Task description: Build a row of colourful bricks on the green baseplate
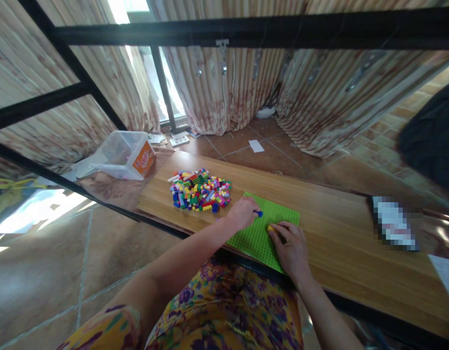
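A bright green studded baseplate (261,231) lies on the wooden table in front of me. Over its upper left part, my left hand (242,213) pinches a small blue brick (259,213). My right hand (292,245) rests on the plate's right side, with thumb and forefinger closed around a small yellow brick (270,228). Whether the yellow brick is pressed onto the studs I cannot tell. Left of the plate spreads a heap of loose bricks (200,190) in many colours.
The wooden table (330,214) stretches to the right, where a blurred-out object (394,223) and a white sheet (445,272) lie. A clear plastic bin (126,153) with an orange label stands beyond the table's left end. Black metal bars (246,34) cross above.
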A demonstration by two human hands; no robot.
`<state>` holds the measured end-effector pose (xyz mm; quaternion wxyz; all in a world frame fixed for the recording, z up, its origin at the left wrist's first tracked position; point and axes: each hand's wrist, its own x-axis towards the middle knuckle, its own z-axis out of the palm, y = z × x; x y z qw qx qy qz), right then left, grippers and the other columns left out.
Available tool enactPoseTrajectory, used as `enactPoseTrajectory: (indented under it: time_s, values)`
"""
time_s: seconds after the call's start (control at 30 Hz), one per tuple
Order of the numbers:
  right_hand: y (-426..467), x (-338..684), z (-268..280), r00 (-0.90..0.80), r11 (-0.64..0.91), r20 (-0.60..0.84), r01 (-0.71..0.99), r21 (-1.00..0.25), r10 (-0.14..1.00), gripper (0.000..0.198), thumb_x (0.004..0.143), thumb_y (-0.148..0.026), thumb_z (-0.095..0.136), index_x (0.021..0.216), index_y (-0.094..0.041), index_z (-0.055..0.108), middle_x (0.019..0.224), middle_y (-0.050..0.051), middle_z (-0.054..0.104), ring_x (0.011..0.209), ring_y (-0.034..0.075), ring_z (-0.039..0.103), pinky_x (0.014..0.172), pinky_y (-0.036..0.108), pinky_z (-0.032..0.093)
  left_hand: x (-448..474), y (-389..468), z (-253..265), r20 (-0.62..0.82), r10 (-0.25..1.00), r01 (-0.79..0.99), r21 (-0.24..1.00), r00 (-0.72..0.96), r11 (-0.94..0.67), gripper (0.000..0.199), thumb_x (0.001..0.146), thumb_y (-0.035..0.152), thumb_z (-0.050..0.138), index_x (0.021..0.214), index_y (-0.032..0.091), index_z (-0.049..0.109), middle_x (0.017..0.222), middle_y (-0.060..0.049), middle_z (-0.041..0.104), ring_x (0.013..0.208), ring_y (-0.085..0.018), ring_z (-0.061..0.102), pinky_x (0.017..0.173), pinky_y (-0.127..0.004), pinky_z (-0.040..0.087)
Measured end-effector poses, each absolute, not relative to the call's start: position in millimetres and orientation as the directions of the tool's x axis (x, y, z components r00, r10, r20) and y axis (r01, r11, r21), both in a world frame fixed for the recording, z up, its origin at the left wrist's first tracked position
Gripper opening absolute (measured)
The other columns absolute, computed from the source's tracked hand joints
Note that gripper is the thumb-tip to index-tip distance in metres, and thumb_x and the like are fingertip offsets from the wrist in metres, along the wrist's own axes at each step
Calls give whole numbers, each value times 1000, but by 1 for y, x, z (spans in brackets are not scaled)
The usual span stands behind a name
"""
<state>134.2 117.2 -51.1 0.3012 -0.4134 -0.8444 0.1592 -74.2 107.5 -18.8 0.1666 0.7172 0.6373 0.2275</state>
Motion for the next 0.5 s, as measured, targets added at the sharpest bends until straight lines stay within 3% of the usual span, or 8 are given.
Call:
enactPoseTrajectory:
  time_s: [0.13,0.23,0.37,0.5]
  values:
    - [117,135,-53,-483,638,417,605,-476,770,34,92,-45,50,100,-21,73,105,10,67,98,24,56,86,42,45,-68,93,-13,174,985,837,536,20,-112,19,88,15,57,100,15,72,103,-9,69,106,-20,61,101,-35,47]
    - [116,136,-53,-481,645,430,602,-470,764,35,92,-46,50,100,-20,73,105,10,67,99,24,56,87,42,45,-77,65,-3,295,942,788,613,-161,-57,31,89,14,54,119,16,62,125,-11,61,118,-20,56,105,-36,45]
    - [117,137,-53,-486,649,431,589,-482,760,36,92,-47,50,98,-20,73,105,10,67,98,24,57,88,42,46,-108,11,5,341,862,726,687,-374,44,30,90,11,48,116,17,60,117,-9,64,109,-18,60,99,-34,49]
    - [118,138,-54,-491,653,430,580,-487,757,36,91,-48,50,98,-21,73,104,10,66,98,24,57,89,43,45,-126,-24,-3,269,890,729,677,-368,97,30,88,16,54,117,17,60,115,-9,64,105,-20,61,95,-34,52]
